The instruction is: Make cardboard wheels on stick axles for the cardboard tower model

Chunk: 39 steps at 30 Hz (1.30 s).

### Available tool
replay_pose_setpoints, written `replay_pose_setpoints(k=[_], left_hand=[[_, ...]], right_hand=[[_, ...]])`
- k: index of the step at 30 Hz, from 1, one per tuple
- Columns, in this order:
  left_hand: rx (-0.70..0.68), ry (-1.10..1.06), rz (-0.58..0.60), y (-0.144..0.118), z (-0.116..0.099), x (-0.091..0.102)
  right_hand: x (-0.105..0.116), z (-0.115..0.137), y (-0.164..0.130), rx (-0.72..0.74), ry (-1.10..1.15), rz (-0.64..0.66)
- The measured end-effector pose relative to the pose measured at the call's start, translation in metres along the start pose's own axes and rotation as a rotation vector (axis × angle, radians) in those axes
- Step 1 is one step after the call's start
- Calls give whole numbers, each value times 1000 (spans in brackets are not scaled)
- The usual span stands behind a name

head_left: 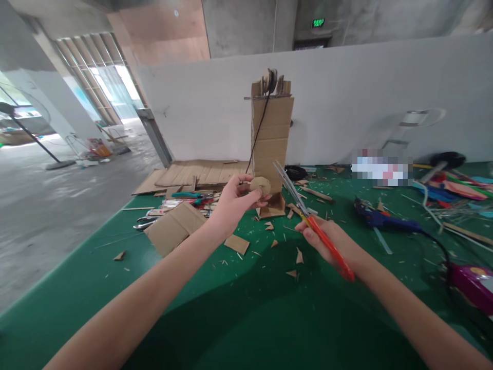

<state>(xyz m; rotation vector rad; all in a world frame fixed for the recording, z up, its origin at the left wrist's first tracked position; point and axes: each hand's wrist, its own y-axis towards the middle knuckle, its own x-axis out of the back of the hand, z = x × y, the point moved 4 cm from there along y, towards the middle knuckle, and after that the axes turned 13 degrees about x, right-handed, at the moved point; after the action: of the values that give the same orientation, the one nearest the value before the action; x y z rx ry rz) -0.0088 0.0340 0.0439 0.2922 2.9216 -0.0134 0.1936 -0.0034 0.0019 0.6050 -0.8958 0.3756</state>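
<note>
My left hand point(239, 198) pinches a small round cardboard disc point(261, 186) between thumb and fingers. In my right hand point(323, 239) is a pair of scissors point(295, 192) with red handles, its blades pointing up and away, slightly apart from the disc. Behind the disc stands a tall cardboard tower point(272, 133). Round pieces sit at its top, and a black cord point(261, 128) hangs from there down its left side. Cardboard offcuts point(299, 256) lie on the green table point(246, 313) below my hands.
Left of the tower lie flat cardboard sheets point(196, 172), teal-handled pliers point(187, 195) and a loose cardboard piece point(175, 228). To the right are a blue glue gun point(385, 221) with its cable and a magenta device point(473, 282). A white partition point(208, 113) stands behind the table.
</note>
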Motion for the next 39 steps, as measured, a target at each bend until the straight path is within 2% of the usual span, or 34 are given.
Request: replay_pose_setpoints(k=[16,27,33,39], left_hand=[[-70,35,42,-4,-3,-4],[-63,92,70,-3,1,-5],[-90,157,39,-6,-2,-7],[-95,166,39,-5,0,-6]], right_hand=[[-4,3,-1,-47,-77,70],[-4,2,-2,-84,-176,92],[-3,4,-1,-93,-229,71],[2,2,1,-107,-391,27]])
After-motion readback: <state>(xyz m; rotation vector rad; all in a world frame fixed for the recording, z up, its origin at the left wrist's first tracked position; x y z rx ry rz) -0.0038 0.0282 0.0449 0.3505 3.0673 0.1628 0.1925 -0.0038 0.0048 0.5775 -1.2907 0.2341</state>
